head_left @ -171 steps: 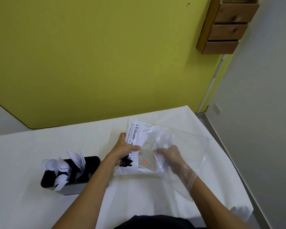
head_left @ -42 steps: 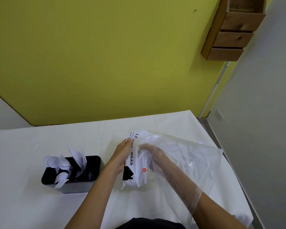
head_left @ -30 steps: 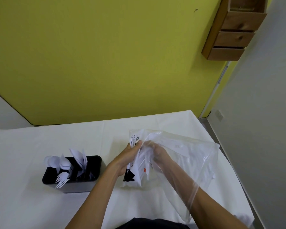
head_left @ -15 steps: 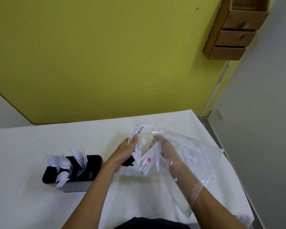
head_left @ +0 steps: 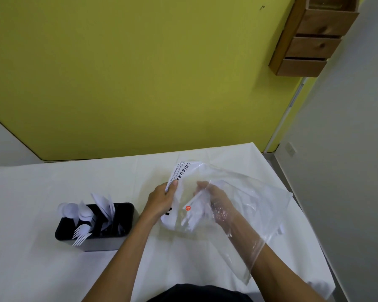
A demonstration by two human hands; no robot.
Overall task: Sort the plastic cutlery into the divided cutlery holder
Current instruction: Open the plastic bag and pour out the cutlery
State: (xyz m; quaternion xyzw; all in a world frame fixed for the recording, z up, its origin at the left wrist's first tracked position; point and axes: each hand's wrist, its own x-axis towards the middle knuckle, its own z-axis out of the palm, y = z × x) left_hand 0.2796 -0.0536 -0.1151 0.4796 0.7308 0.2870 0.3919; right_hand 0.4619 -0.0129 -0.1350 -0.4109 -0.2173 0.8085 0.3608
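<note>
In the head view we look down on a desk (head_left: pixel 31 192) that is covered with a white cloth. Near the middle of it lies a big clear plastic bag (head_left: pixel 255 205), and its far left corner is lifted up from the cloth. The left hand (head_left: pixel 162 199) grasps this corner, with thumb and fingers pinching the bag's white printed panel (head_left: pixel 181 173), on which we read the word LEISURE.

The right hand (head_left: pixel 216 199) is inside the bag, up to the wrist, and the clear film lies over it. Its fingers are curled around a bundle of white cutlery (head_left: pixel 193 214), whose handles point down and to the left. We cannot tell which kinds of pieces are in this bundle.

The black cutlery holder (head_left: pixel 105 244) stands on the desk, left of both hands and apart from the bag. White spoons (head_left: pixel 70 211) stand in its left end, white forks (head_left: pixel 81 234) lean out over its near left edge, and white knives (head_left: pixel 105 205) stand around its middle. We cannot see the dividers well.

Beyond the desk is a yellow wall (head_left: pixel 140 73), and wooden drawers (head_left: pixel 310 40) hang at the far right.
</note>
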